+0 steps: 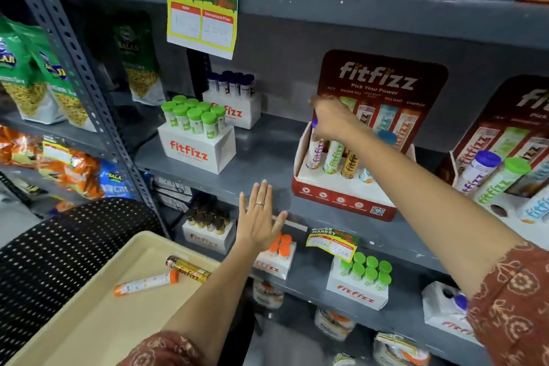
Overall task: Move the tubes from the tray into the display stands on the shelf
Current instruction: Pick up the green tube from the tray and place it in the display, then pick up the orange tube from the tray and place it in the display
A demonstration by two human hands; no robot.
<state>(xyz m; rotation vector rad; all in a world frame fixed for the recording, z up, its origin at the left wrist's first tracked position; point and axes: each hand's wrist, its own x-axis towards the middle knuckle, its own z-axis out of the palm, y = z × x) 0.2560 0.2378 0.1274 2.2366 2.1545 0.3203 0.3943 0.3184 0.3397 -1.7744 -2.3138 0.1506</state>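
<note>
A beige tray (89,321) at the lower left holds two lying tubes: an orange-capped white tube (145,284) and a gold tube (190,272). On the grey shelf stands a red fitfizz display stand (344,199) with several upright tubes in its holes. My right hand (332,120) reaches over this stand, fingers closed on the top of a purple-capped white tube (315,151) standing at its left end. My left hand (260,217) hovers flat and open in front of the shelf edge, holding nothing.
A second red display stand (505,163) with tubes sits at the right. White fitfizz boxes of green-capped tubes (196,134) and dark-capped tubes (234,98) stand on the shelf's left. More boxes fill the lower shelf. A black perforated chair back (59,246) sits under the tray.
</note>
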